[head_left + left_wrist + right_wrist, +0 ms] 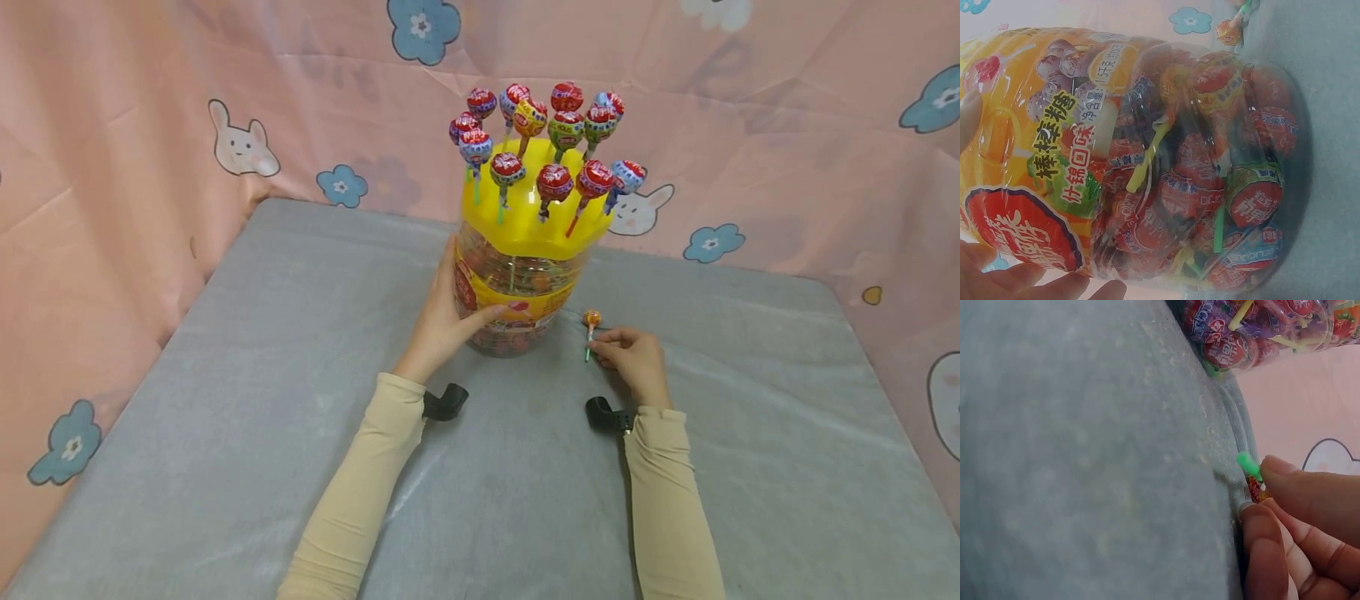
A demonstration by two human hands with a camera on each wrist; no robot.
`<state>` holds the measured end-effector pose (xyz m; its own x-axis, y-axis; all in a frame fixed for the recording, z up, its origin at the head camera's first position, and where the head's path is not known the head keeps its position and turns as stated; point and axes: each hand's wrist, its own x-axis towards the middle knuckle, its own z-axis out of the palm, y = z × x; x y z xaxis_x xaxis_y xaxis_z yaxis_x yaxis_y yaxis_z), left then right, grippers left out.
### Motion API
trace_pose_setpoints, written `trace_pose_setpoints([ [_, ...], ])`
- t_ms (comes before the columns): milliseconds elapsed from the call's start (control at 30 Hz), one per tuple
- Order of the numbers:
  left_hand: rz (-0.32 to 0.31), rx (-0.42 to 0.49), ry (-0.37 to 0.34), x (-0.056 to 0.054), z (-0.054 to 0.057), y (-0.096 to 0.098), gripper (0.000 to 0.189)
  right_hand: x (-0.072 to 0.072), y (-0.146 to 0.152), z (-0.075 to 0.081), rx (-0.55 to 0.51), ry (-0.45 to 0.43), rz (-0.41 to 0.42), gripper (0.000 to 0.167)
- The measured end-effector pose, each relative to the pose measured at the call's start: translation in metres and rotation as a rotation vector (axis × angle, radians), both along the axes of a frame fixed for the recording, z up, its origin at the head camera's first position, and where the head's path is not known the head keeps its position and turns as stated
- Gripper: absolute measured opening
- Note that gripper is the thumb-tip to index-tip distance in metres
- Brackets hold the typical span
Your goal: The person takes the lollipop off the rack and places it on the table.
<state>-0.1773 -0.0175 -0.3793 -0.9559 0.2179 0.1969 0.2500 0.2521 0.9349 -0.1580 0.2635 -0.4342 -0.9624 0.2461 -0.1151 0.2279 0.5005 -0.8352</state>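
Observation:
A large clear jar [525, 279] of wrapped lollipops, with a yellow lid [517, 236], stands upright on the table. My left hand [448, 317] grips its side, thumb across the yellow label and fingers round the left side. In the left wrist view, red-wrapped lollipops [1191, 194] show through the clear wall. Right of the jar, my right hand [636, 358] pinches a lollipop [592, 319] with an orange wrapper by its green stick, the head pointing away from me. That green stick [1249, 465] pokes out past the thumb in the right wrist view.
Several lollipops [554, 182] stand on their sticks around the lid, heads up. A grey cloth [262, 375] covers the table. Behind it hangs a pink curtain [315, 100] with rabbits and blue flowers. Black mounts [446, 402] sit at both wrists.

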Motion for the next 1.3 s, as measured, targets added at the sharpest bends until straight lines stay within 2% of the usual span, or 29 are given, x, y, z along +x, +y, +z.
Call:
trace_pose_setpoints([
  [200, 0.001, -0.016, -0.004, 0.0, 0.001, 0.001, 0.105, 0.0, -0.004, 0.001, 0.094, -0.015, 0.019, 0.024],
  [533, 0.019, -0.036, -0.006, 0.001, 0.002, 0.0, 0.105, -0.005, -0.009, 0.0, 0.177, -0.009, 0.035, 0.025],
  [633, 0.018, -0.034, -0.002, 0.001, 0.002, 0.0, 0.105, -0.006, -0.006, -0.001, 0.115, -0.014, 0.027, 0.024],
  [767, 0.018, -0.04, -0.01, 0.001, 0.002, 0.0, 0.105, -0.002, 0.0, 0.002, -0.085, -0.052, 0.01, 0.025],
  [833, 0.016, -0.043, -0.02, 0.002, 0.002, 0.0, 0.105, 0.001, 0.003, 0.005, -0.145, -0.073, 0.02, 0.026],
  [900, 0.015, -0.042, -0.026, 0.002, 0.002, 0.0, 0.105, 0.004, 0.005, 0.009, -0.148, -0.097, 0.045, 0.026],
  [1033, 0.017, -0.041, -0.024, 0.001, 0.002, 0.0, 0.104, 0.004, 0.006, 0.014, -0.089, -0.144, 0.071, 0.027],
  [1133, 0.023, -0.045, -0.014, 0.001, 0.002, -0.001, 0.104, 0.001, 0.004, 0.011, -0.105, -0.16, 0.037, 0.027],
  [1300, 0.009, -0.024, 0.007, 0.0, 0.001, -0.001, 0.104, -0.004, -0.001, 0.006, -0.113, -0.111, -0.029, 0.026],
])
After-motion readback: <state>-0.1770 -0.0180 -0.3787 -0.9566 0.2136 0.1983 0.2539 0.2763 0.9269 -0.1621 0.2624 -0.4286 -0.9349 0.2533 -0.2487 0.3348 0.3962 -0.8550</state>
